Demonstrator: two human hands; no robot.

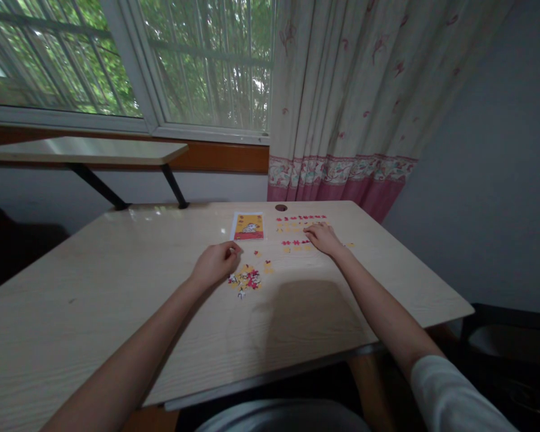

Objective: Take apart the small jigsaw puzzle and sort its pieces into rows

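My left hand (pixel 215 264) hovers at the upper left of a loose pile of jigsaw puzzle pieces (pixel 247 278), its fingers curled and closed; whatever is in them is too small to make out. My right hand (pixel 324 239) reaches palm down over rows of sorted pieces, fingertips together and lowered at the second row. Any piece under them is hidden. A red row (pixel 301 218) lies farthest away, with a yellow row (pixel 288 229) nearer. Closer still are a short red row (pixel 292 243) and another yellow row (pixel 297 249), partly covered by my right hand.
A picture card (pixel 249 227) with a white figure on yellow and red lies behind the pile. Few stray pieces (pixel 267 262) sit between pile and rows. A raised shelf (pixel 85 150) stands at the back left. The wooden table (pixel 189 342) has a round hole (pixel 281 208) near its back edge.
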